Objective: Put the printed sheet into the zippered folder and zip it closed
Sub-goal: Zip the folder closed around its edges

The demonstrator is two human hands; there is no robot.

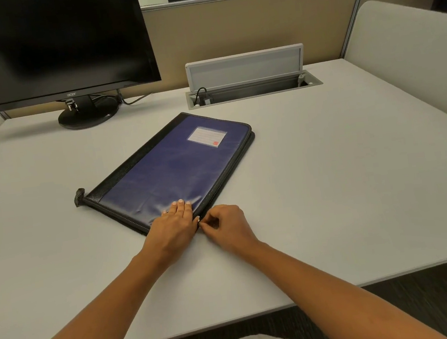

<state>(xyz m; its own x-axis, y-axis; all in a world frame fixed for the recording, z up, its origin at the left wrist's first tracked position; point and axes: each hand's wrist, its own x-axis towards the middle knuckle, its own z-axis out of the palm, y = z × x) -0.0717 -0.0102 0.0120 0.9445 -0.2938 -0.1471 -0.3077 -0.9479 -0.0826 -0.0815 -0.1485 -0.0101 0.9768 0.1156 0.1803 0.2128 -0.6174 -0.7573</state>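
The zippered folder (172,166) lies shut on the surface (330,185), just in front of the monitor (47,47). The left hand (174,225) rests flat, fingers released, on the folder's near corner to steady it. Beside it the right hand (227,224) pinches the zipper pull (199,221) (barely visible), probably mid-zip. No sheet shows; presumably it is inside.

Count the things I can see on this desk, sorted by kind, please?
Zippered folder: 1
Acer monitor: 1
Open cable box: 1
Hands: 2, left hand flat on the folder, right hand pinching at its corner
Total: 5
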